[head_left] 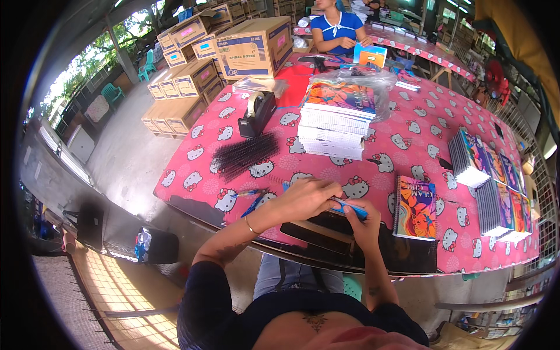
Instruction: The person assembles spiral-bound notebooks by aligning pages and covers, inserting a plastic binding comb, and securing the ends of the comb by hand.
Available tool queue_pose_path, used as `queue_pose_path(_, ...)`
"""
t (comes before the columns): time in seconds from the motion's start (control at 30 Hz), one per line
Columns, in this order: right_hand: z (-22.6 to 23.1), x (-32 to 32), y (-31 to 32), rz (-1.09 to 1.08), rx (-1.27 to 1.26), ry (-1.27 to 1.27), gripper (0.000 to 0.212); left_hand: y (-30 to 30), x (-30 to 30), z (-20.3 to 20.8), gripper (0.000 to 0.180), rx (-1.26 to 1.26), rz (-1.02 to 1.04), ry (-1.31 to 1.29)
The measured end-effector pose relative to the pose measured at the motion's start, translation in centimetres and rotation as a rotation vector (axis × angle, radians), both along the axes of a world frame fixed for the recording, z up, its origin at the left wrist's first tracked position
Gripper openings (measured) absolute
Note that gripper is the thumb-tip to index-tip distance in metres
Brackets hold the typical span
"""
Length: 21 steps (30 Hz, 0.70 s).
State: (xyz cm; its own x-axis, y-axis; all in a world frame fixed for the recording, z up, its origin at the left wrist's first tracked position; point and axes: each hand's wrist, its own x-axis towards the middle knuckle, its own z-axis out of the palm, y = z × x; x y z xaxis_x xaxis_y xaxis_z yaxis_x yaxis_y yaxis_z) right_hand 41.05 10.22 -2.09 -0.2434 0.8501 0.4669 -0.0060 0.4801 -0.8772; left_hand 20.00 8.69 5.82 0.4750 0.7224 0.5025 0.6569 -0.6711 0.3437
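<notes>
Near the table's front edge, both hands are together around a narrow blue item [352,210], which looks like a notebook seen edge-on. My right hand [364,224] is closed on its right end, thumb along the top. My left hand [310,200] bends over its left part with fingers pinched together, and hides most of it. A thin spiral coil [273,180] sticks out to the left beyond my left hand. Beside my left forearm lies a blue-handled tool [254,204]. A pile of black spiral coils [246,156] sits farther left. One spiral notebook [415,208] with a colourful cover lies to the right.
A tall stack of notebooks [335,131] stands mid-table, beside a black tape dispenser [256,116]. Bound notebooks [496,186] are piled at the right. Cardboard boxes [254,49] rise at the far left. Across the table, a person in blue [338,29] handles a notebook.
</notes>
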Motion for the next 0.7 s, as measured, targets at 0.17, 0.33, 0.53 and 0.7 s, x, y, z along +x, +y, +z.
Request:
queue_pose_path(0.17,-0.2,0.1,0.1,0.0,-0.015,0.009,0.015,0.4,-0.4,-0.7,0.023,0.099,-0.032,0.057)
queue_pose_path(0.33,0.1,0.1,-0.1,0.015,-0.009,0.015,0.015,1.0,-0.6,-1.5,0.024,0.154,-0.05,0.036)
queue_pose_path(0.53,-0.2,-0.1,0.1,-0.001,0.028,0.022,0.015,1.0,-0.8,-1.6,0.025,0.151,-0.037,0.067)
queue_pose_path(0.7,-0.3,-0.1,0.0,-0.031,-0.029,-0.002,0.016,-1.2,1.4,-1.4,0.061,0.376,0.358,0.356)
